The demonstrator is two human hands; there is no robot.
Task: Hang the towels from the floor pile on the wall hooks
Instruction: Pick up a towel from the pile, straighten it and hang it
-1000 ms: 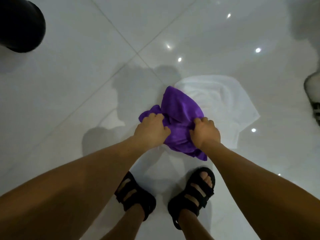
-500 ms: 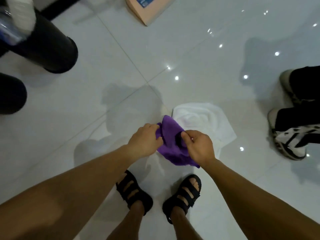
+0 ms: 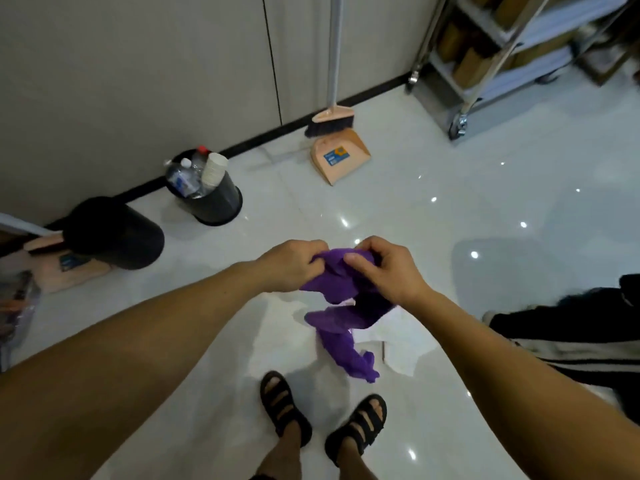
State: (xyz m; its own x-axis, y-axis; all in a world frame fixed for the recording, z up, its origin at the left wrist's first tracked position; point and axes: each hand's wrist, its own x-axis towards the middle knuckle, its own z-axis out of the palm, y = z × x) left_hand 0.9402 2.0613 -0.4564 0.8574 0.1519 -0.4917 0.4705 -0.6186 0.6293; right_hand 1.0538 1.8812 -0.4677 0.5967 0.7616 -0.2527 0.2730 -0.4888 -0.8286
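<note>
A purple towel (image 3: 341, 322) hangs in the air in front of me, bunched at the top and trailing down toward the floor. My left hand (image 3: 292, 263) grips its upper left part and my right hand (image 3: 384, 268) pinches its upper right part, the two hands close together. Below it a white towel (image 3: 403, 342) lies flat on the glossy white floor, partly hidden behind the purple one. No wall hooks are in view.
Two black bins (image 3: 207, 194) (image 3: 114, 232) stand by the grey wall at left. A broom (image 3: 332, 81) and peach dustpan (image 3: 337, 155) lean on the wall ahead. A wheeled metal shelf (image 3: 491, 53) is at top right. Another person's legs (image 3: 571, 327) are at right.
The purple towel has been lifted off the white towel and now hangs between both hands. My view has risen from the floor to take in the wall, the bins and the broom.
</note>
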